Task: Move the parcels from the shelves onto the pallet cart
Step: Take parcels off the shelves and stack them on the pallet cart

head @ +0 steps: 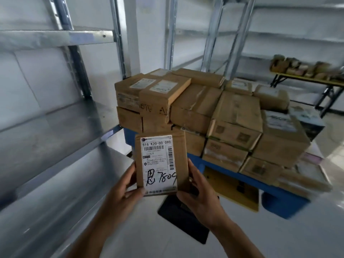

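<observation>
Small flat brown cardboard parcel w/ white shipping label (161, 162) held upright betw. both hands: left hand (121, 194) grips its left edge, right hand (199, 194) its right edge. Beyond it, stacked brown cardboard boxes (214, 116) sit on blue plastic pallet cart (279, 200). Grey metal shelves (46, 131) at left.

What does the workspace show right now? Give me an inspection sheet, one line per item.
Surface: blue pallet cart on a pale floor.
Job's things: small parcel held upright, label facing the camera; stack of brown parcels on the cart.
Clutter: black flat item and yellow plate low by the cart.
Grippers: left hand and right hand both grip the small parcel by its sides.
Cables: nothing seen.
Surroundings: bare metal shelves at left; table with more packages at back right.
</observation>
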`<state>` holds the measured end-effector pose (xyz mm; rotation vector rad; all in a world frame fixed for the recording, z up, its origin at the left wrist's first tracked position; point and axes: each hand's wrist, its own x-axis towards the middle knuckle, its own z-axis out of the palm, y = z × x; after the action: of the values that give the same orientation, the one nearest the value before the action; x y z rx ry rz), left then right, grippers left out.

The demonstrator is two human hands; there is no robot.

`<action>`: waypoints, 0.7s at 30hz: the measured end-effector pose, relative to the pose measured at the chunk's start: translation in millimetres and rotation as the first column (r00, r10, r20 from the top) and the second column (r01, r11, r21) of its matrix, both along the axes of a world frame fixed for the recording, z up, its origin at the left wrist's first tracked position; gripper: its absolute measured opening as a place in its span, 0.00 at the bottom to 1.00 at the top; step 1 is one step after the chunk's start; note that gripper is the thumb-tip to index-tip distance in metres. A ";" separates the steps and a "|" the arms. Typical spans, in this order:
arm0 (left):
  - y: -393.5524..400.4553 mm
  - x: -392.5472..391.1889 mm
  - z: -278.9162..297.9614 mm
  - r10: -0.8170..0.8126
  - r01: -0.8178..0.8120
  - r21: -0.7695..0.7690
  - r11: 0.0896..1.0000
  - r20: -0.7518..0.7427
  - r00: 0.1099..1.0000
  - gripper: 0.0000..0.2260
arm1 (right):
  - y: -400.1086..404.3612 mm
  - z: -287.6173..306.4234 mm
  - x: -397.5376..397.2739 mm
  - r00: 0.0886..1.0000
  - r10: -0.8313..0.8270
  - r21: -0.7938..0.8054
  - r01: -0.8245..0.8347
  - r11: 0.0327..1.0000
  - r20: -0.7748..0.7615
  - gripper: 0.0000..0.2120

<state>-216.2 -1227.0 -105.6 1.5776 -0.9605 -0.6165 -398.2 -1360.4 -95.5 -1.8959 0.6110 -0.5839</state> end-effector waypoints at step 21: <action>-166.1 -244.8 98.9 -0.536 0.543 0.072 0.837 0.312 0.784 0.31 | -77.1 32.8 -275.8 0.769 -0.464 -0.089 0.552 0.829 0.439 0.26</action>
<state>-461.0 -1393.1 -6.7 1.3992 -1.6984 -0.7468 -674.0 -1437.6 -62.7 -1.7170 0.8219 -1.4123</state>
